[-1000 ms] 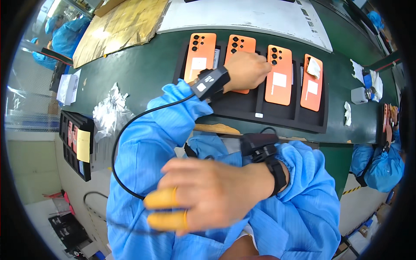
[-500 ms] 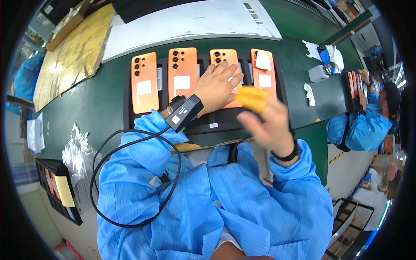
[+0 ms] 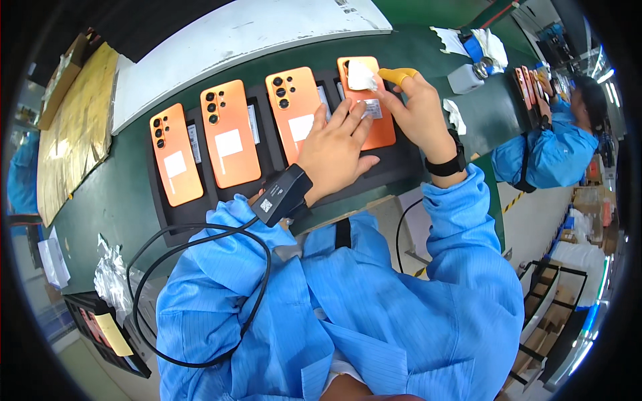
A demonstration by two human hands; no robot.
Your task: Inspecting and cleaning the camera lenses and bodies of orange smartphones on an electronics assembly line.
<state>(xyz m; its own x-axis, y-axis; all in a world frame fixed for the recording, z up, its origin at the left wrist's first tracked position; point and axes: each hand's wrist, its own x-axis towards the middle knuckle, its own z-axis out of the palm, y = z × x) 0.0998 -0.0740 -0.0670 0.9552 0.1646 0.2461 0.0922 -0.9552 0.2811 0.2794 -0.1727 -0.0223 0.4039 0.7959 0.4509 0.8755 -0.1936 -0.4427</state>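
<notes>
Several orange phones lie back up in a black tray (image 3: pixel 267 172), each with a white label. On the rightmost phone (image 3: pixel 376 134), a crumpled white cloth (image 3: pixel 362 77) covers much of the camera area. My right hand (image 3: pixel 421 110), with yellow covering on a finger, pinches the cloth's right edge between thumb and finger. My left hand (image 3: pixel 336 155) is open with its fingers spread, the fingertips over that phone's label and the palm near the tray's front. Beside it is the second phone from the right (image 3: pixel 294 90), its lower part hidden by this hand.
A black device with a cable (image 3: pixel 284 194) is strapped to my left wrist. At the back right stand a white bottle (image 3: pixel 466 79) and crumpled white cloths (image 3: pixel 455 115). A person in blue (image 3: pixel 558 144) handles similar phones at the right. Clear plastic wrap (image 3: pixel 114 274) hangs at the left.
My right hand has moved up to the cloth on the rightmost phone and taken its edge. My left hand has shifted toward that phone. The whole view has turned and shifted.
</notes>
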